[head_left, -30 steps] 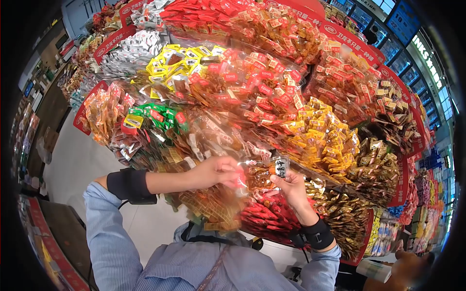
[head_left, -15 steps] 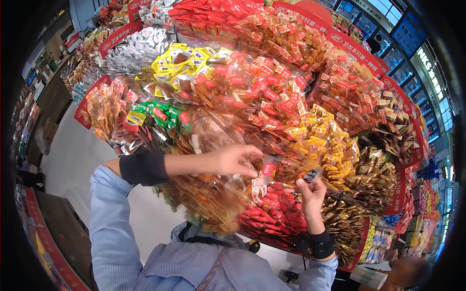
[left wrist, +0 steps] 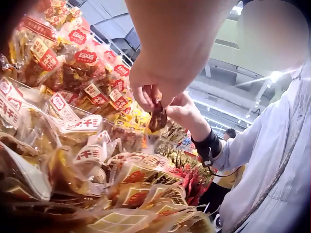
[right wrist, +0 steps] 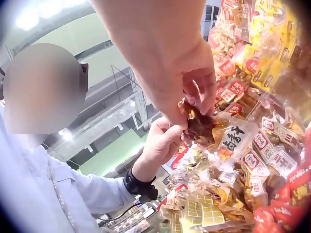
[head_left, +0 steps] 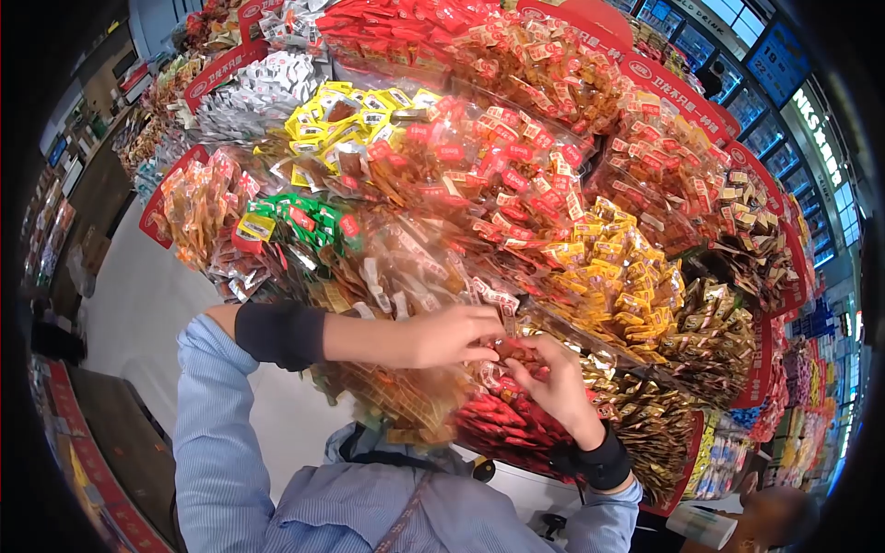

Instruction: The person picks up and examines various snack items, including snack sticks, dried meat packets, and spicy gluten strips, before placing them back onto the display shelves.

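Brown item [right wrist: 200, 128] partly hidden by left grip [head_left: 456, 335], right grip [head_left: 558, 380]; person's head [right wrist: 43, 87] blurred.

I look down over a heaped display of small wrapped snacks. Toward its far left edge I see silver packets [head_left: 267, 83], with yellow packets [head_left: 336, 115] just beside them and green packets [head_left: 300, 221] nearer me. Bright red packets [head_left: 406, 32] lie along the far side, and yellow-gold packets [head_left: 618, 258] spread to the right of centre. A red sign strip [head_left: 678, 92] with white Chinese characters borders the far right. Beyond it I make out blue-lit drink coolers [head_left: 737, 106], a blue screen [head_left: 779, 64] with digits, and a glowing white sign [head_left: 816, 134]. Pale floor [head_left: 138, 304] shows at left.
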Action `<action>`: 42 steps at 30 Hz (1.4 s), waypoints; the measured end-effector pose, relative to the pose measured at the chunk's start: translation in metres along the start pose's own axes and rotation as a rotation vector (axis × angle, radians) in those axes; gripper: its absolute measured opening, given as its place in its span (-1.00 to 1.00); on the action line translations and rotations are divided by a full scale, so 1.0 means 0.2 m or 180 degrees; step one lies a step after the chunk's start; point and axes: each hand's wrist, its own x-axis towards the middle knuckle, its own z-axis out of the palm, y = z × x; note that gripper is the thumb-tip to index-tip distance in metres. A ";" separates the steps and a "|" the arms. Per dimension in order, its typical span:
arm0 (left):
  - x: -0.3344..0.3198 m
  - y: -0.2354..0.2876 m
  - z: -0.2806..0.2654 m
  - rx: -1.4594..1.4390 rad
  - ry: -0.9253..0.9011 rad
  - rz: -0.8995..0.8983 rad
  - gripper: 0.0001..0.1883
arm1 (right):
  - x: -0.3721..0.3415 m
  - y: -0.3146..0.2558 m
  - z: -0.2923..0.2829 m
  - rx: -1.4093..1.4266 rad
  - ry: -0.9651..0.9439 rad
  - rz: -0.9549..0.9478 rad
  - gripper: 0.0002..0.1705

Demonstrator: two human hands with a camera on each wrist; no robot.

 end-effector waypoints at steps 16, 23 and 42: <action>0.14 -0.23 -0.11 0.3425 0.0056 0.0543 -0.62 | 0.14 0.19 0.07 0.0112 0.2131 -0.0252 -0.77; 0.16 -0.22 -0.10 0.3623 0.0244 0.0661 -0.72 | 0.11 0.13 0.06 0.0517 0.1806 -0.0793 -0.75; 0.08 -0.27 -0.02 0.2206 0.0054 -0.0049 -0.56 | 0.29 0.10 0.15 -0.1186 0.1669 -0.1188 -0.79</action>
